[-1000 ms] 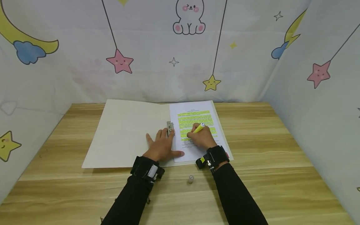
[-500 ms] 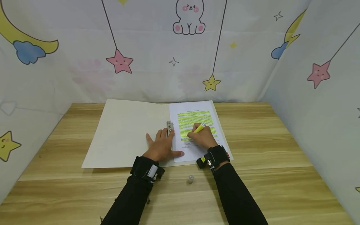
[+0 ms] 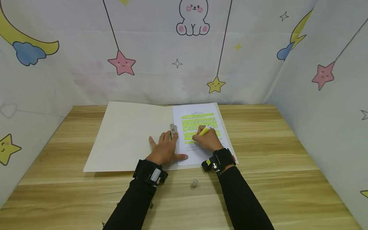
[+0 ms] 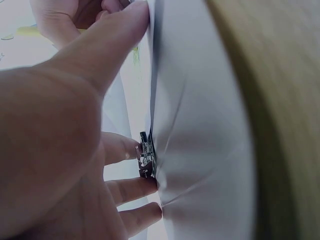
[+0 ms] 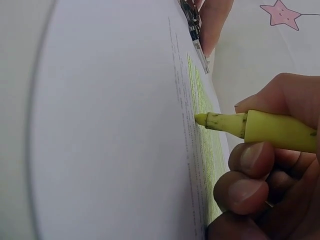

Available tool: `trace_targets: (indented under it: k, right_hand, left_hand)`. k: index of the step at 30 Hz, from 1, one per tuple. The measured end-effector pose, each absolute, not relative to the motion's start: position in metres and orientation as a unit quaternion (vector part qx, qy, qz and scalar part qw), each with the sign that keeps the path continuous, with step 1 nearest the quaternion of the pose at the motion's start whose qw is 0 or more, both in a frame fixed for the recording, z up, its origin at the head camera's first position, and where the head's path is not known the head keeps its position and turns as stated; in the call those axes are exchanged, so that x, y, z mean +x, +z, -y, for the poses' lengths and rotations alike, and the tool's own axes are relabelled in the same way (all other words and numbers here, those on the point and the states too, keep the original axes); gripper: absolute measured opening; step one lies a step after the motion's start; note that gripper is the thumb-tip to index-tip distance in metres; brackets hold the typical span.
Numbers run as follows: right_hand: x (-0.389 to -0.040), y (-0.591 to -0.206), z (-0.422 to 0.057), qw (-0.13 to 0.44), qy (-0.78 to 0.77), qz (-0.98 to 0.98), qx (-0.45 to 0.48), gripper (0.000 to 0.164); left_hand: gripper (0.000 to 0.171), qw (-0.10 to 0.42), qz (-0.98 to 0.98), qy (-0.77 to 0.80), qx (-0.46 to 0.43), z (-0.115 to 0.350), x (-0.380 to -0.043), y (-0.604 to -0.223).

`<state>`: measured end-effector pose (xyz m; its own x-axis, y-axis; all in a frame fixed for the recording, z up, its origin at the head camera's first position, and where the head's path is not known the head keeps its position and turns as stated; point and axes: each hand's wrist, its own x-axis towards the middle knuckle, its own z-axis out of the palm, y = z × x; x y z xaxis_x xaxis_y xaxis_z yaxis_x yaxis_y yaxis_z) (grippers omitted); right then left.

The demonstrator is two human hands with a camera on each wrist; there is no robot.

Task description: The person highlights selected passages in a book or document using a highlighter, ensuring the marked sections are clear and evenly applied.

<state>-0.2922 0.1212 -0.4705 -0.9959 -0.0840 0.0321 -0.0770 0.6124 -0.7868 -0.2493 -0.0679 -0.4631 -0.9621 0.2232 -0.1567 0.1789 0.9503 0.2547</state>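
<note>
My right hand grips a yellow highlighter, its tip touching the printed sheet. Most lines of text on the page carry bright yellow marking, and a few lower lines are plain. The sheet lies in the right half of an opened white folder. My left hand rests spread on the folder by its fold, thumb on the sheet's left edge. Its fingertips lie around the metal clip at the fold.
A small pale cap-like piece stands on the wooden table in front of the folder. White cloth walls with printed stars and moons surround the table on the back and sides.
The right hand and highlighter have shifted very slightly to the right along a line of text. The left hand stays where it was.
</note>
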Motion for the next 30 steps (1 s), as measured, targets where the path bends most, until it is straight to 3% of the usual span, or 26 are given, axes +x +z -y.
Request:
trace_targets:
  k: [30]
  right_hand:
    - [-0.2933,-0.4686,-0.1286,0.002,-0.441,-0.896,-0.046,0.026]
  left_hand:
    - [0.108,0.095,-0.984,0.115,0.099,0.0667,-0.2504,-0.4632]
